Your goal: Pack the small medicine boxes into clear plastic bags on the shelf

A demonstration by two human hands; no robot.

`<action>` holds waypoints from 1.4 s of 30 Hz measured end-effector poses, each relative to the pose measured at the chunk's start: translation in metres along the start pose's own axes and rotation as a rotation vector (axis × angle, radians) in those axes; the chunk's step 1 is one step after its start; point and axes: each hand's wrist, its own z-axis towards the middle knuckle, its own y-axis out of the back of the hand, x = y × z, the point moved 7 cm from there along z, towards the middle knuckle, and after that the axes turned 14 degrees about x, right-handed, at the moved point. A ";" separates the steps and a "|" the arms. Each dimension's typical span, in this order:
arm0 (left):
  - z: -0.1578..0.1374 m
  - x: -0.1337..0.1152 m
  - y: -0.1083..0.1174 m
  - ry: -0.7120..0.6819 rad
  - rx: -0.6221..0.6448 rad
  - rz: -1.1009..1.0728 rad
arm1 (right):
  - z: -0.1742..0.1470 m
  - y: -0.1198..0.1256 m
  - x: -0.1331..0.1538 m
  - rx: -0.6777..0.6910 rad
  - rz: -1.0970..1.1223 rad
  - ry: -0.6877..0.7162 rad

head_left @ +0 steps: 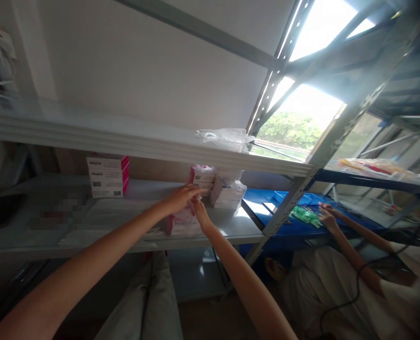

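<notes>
Both of my hands meet over the lower shelf, fingers pinched together at the top of a clear plastic bag with pink-and-white boxes in it. My left hand comes in from the left with its fingers closed. Touching it from the right, my right hand is closed too. The fingertips overlap, so the exact grip on the plastic is hard to see. Just behind stand a bagged stack of pink-and-white boxes and a bagged stack of white boxes.
Another box stack stands on the lower shelf to the left. Crumpled clear bags lie on the upper shelf. At right, beyond a metal upright, another person's hands are by green packets on a blue table.
</notes>
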 end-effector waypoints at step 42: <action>-0.026 0.069 -0.087 0.400 -0.079 -0.648 | -0.011 0.014 -0.022 -0.101 0.259 -0.049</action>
